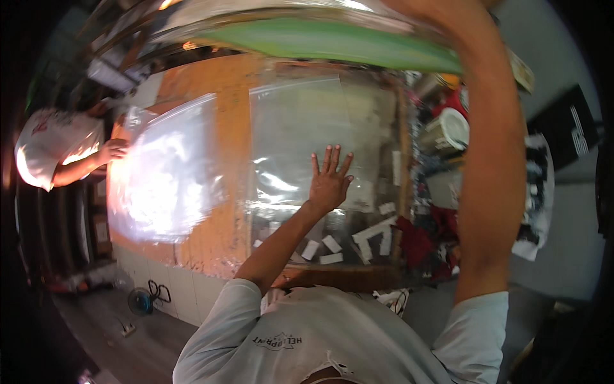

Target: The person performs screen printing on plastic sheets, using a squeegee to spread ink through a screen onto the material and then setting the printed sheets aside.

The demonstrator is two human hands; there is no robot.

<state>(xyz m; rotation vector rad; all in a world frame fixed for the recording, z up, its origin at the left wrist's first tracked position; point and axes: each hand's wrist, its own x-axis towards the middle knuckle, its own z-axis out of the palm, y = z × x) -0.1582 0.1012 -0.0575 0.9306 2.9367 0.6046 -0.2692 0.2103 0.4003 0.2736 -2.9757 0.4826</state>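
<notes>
Head view: the clear plastic sheet (288, 141) lies on the desk (233, 102), on the near side of the green panel (332, 43). Left hand (330, 187): palm down on the sheet, fingers spread, grasping nothing. Right hand (412, 6): cut off at the upper border; its grip cannot be determined. Press evenly; avoid dragging or creasing the film. The sheet's long axis appears to point away from the person, its far edge slanting slightly.
</notes>
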